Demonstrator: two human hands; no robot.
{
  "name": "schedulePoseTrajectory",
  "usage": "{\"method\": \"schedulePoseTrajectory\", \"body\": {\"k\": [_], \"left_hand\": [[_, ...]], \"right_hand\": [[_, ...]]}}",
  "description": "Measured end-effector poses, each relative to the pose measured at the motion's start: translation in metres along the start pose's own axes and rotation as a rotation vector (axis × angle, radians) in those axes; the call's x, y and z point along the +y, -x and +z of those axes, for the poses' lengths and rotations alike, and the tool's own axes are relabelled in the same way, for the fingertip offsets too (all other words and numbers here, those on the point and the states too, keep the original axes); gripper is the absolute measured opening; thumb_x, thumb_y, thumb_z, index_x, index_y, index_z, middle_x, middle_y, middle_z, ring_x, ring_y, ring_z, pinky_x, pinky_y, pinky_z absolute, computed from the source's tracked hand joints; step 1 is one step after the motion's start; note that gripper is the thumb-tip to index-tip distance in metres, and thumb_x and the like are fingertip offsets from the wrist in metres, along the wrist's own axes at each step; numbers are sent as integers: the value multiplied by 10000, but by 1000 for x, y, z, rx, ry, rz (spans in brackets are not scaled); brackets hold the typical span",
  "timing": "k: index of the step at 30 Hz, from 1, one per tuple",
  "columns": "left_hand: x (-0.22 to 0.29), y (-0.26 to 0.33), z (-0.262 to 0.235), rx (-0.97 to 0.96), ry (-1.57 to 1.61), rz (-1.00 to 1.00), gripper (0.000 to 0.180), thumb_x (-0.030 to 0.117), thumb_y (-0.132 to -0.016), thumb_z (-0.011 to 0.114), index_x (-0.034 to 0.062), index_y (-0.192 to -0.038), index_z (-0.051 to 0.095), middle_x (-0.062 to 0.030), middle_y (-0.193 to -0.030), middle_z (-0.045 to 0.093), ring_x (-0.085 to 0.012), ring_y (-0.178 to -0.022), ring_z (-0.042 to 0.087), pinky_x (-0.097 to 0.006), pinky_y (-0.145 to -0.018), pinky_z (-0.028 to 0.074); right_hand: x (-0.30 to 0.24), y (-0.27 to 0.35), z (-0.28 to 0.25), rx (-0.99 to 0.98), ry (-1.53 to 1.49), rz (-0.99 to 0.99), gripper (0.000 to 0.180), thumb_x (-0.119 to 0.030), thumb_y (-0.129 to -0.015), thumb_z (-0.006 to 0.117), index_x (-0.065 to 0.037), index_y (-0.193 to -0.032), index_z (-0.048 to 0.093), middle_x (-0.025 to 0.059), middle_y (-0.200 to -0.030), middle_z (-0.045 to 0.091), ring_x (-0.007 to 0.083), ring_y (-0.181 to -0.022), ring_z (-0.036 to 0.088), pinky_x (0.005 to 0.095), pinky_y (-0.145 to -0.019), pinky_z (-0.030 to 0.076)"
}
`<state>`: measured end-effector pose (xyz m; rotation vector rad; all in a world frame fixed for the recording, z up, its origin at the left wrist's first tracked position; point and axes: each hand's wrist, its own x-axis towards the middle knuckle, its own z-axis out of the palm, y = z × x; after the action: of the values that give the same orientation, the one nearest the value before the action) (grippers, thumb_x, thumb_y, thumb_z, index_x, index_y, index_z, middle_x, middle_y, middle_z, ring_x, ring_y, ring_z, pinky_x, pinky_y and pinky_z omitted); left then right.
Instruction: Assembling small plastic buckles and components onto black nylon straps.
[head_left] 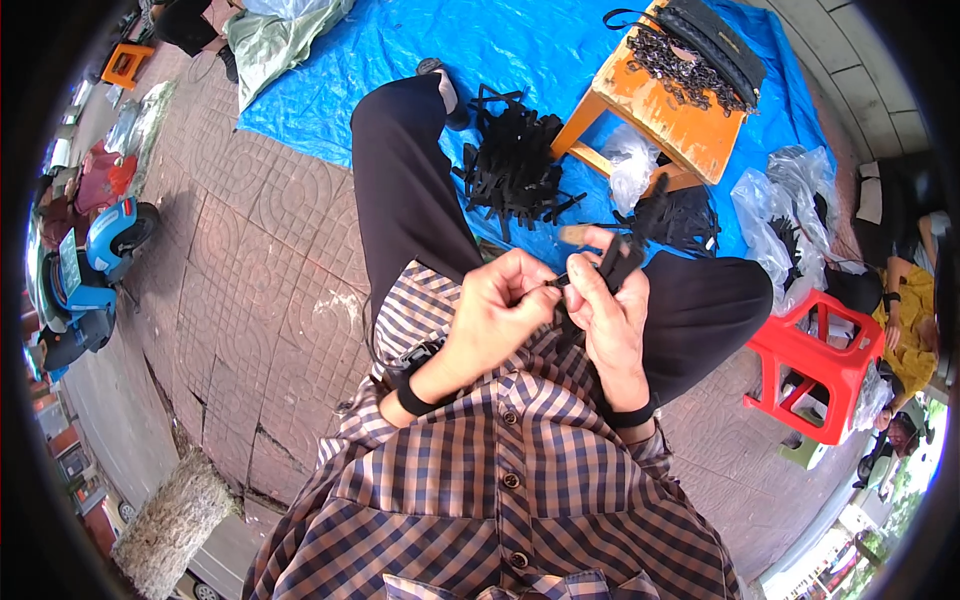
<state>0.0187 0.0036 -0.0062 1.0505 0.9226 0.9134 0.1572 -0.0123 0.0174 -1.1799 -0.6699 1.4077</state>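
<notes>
Above my lap, my left hand point(500, 305) is closed in a pinch on a small end of black strap, close to the fingers of my right hand. My right hand point(608, 315) is closed around black straps point(630, 250), which stick up past its fingers and thumb. Exactly how the two ends meet between my fingertips is too small to tell. Beyond my knees lies a loose heap of short black straps point(510, 165) on a blue tarp point(330, 100). More black straps point(685, 222) lie to the right of it, partly behind my right hand.
A worn wooden stool point(650, 115) carries small dark clips point(675, 65) and a black pouch point(715, 45). Clear plastic bags point(765, 215) lie at the right, near a red plastic stool point(820, 360). Someone in yellow point(908, 310) sits there. A blue scooter point(90, 280) stands far left.
</notes>
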Motion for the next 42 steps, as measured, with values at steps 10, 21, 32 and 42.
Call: {"method": "schedulePoseTrajectory", "body": {"k": [10, 21, 32, 42], "left_hand": [[2, -6, -21, -342, 690, -509, 186, 167, -874, 556, 19, -987, 558, -8, -619, 547, -15, -417, 317, -166, -406, 233], [2, -3, -10, -217, 213, -187, 160, 165, -929, 435, 60, -1049, 424, -74, -828, 589, -35, -551, 437, -151, -458, 310], [2, -1, -8, -225, 141, -13, 124, 106, -935, 452, 40, -983, 358, -136, -807, 599, -85, -459, 503, -172, -427, 395], [-5, -2, -10, -223, 249, 50, 86, 101, -934, 463, 37, -968, 417, -117, -800, 617, -91, -495, 546, -185, -452, 440]], "right_hand": [[-5, -6, -2, -116, 80, -65, 132, -93, -812, 665, 18, -859, 612, 58, -763, 630, 70, -616, 553, 199, -540, 449], [-13, -10, 7, -57, 118, -61, 90, -66, -832, 635, 20, -824, 608, 43, -721, 610, 62, -515, 515, 189, -437, 386], [-16, -9, 3, -75, 43, 17, 99, -57, -838, 624, 36, -827, 591, 54, -731, 599, 74, -519, 512, 195, -461, 410], [-12, -12, -2, -129, 206, 32, 94, -43, -832, 623, 4, -902, 582, 14, -701, 570, 50, -517, 500, 185, -441, 390]]}}
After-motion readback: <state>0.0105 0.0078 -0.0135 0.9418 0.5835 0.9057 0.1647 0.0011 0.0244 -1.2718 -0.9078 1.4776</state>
